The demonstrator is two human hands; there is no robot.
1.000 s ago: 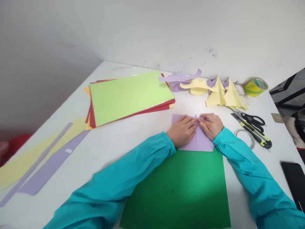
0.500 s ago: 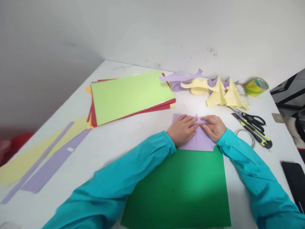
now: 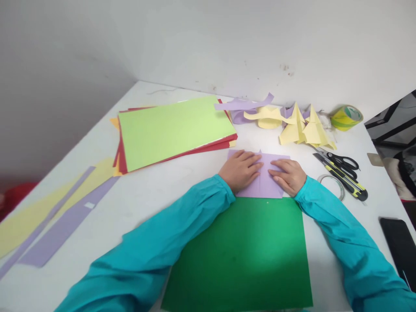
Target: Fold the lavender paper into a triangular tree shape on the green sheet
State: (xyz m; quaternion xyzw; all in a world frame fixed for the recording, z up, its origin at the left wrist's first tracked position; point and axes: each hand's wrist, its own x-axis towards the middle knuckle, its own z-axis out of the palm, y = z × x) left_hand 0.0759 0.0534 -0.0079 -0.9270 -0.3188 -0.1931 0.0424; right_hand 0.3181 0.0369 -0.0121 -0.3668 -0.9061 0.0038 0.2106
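A folded sheet of purple paper [image 3: 260, 188] lies at the far edge of a green sheet [image 3: 237, 255], with a crease down its middle and a small point at its top. My left hand [image 3: 241, 170] rests flat over the left half of the purple paper, fingers stretched to the right. On the right half, my right hand [image 3: 288, 175] touches the paper with its fingertips, thumb and fingers apart. The palms hide parts of the paper's sides.
Stacked coloured sheets [image 3: 175, 132] lie at back left. Folded yellow paper shapes [image 3: 294, 128] and a tape roll [image 3: 346, 118] stand by the wall. Scissors [image 3: 344, 164], a cutter knife [image 3: 341, 177], a narrow tape ring [image 3: 332, 187] and a black phone [image 3: 398, 245] are on the right. Purple strips [image 3: 65, 229] lie left.
My right hand has slid outward from the paper's middle, uncovering more of its upper right part. The purple paper and my left hand have shifted slightly left and up.
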